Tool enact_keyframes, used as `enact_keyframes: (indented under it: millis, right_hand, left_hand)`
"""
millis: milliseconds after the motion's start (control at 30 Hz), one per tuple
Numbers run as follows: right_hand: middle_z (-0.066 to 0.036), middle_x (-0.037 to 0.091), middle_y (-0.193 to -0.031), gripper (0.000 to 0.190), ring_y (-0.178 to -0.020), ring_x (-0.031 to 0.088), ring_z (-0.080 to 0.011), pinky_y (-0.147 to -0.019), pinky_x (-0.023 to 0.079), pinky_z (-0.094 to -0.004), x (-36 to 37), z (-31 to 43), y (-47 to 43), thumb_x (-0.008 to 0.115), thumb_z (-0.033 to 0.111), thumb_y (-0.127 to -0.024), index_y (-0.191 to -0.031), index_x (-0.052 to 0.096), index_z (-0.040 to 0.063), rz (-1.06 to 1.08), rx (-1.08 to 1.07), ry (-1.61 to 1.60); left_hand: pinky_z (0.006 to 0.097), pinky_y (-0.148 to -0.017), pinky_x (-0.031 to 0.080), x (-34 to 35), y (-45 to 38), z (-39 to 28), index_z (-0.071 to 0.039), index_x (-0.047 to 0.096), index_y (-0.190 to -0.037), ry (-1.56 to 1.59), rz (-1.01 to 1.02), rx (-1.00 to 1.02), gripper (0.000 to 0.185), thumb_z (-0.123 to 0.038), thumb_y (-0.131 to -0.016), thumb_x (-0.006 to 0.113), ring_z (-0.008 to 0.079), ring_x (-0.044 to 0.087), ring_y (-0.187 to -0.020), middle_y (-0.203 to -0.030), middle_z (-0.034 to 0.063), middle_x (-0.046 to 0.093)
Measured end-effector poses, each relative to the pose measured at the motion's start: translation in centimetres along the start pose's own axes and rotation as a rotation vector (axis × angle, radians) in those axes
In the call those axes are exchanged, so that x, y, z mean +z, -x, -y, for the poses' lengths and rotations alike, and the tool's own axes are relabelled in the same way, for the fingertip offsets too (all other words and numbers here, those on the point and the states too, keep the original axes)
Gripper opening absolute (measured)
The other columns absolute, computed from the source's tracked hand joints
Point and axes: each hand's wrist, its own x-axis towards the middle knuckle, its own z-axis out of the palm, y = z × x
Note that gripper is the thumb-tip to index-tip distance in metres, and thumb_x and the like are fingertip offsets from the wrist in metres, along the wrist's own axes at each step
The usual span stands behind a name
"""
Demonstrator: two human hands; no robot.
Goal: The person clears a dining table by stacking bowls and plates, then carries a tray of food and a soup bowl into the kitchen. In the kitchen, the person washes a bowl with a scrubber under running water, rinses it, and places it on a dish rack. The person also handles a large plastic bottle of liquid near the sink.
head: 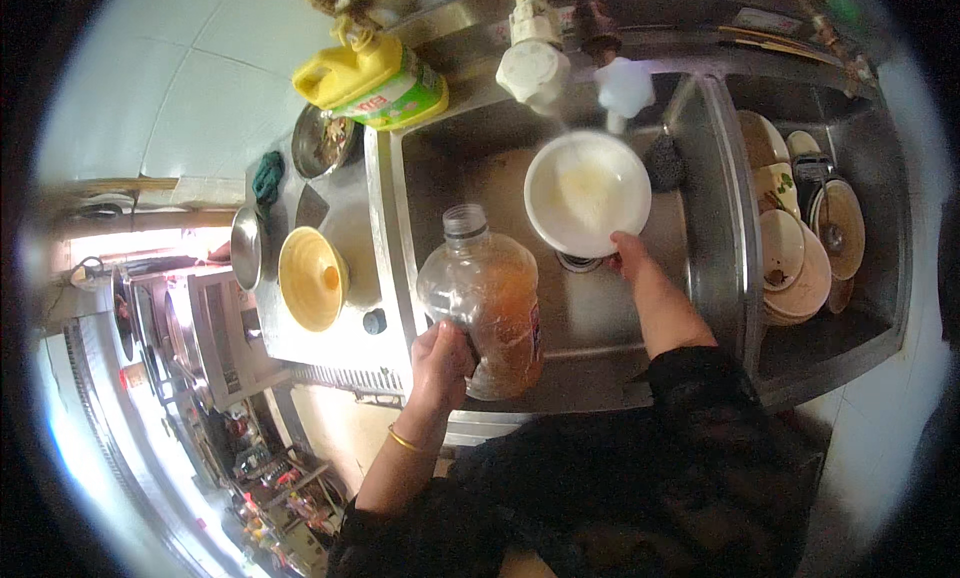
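My left hand (442, 360) grips the handle of a large clear plastic jug (487, 315), uncapped and upright. Its inside looks orange-brown, though I cannot tell how much liquid it holds. My right hand (631, 257) pinches the near rim of a white bowl (589, 236). Pale, slightly yellowish liquid (589, 191) lies in the bowl, under a white tap (532, 71). The bowl is over the basin of a stainless steel sink (622, 308), partly covering the drain (577, 263).
Stacked dirty bowls and plates (799, 278) fill the right basin. A steel wool scrubber (665, 161) is at the sink's back right. On the left counter are a yellow detergent jug (375, 82), a yellow funnel (304, 278), a dark cap (374, 321), a metal bowl (246, 248) and a food-scrap pan (304, 146).
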Motion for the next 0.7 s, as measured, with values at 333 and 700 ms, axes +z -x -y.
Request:
enact_keyframes:
  millis: [333,700]
  right_hand:
    - [-0.011,0.062,-0.102,0.045,-0.077,0.062,-0.0202,-0.050,0.050,-0.0314,-7.3,3.0,17.0,0.062,0.018,-0.080,-0.120,0.052,0.001,-0.303,-0.122,0.302]
    - [-0.015,0.059,-0.116,0.054,-0.102,0.061,-0.0286,-0.082,0.054,-0.0425,-16.6,3.9,34.5,0.055,0.010,-0.079,-0.131,0.045,-0.003,-0.191,-0.406,-0.069]
  left_hand:
    - [0.0248,-0.064,0.045,3.5,-0.5,-2.0,0.002,0.064,-0.095,0.026,-0.198,-0.374,0.036,-0.033,-0.098,0.059,0.0081,0.054,-0.074,-0.082,0.0016,0.063]
    - [0.0371,-0.081,0.051,3.7,-4.4,3.7,0.000,0.067,-0.109,-0.558,0.075,-0.258,0.046,-0.042,-0.094,0.058,0.0275,0.068,-0.091,-0.096,0.0189,0.070]
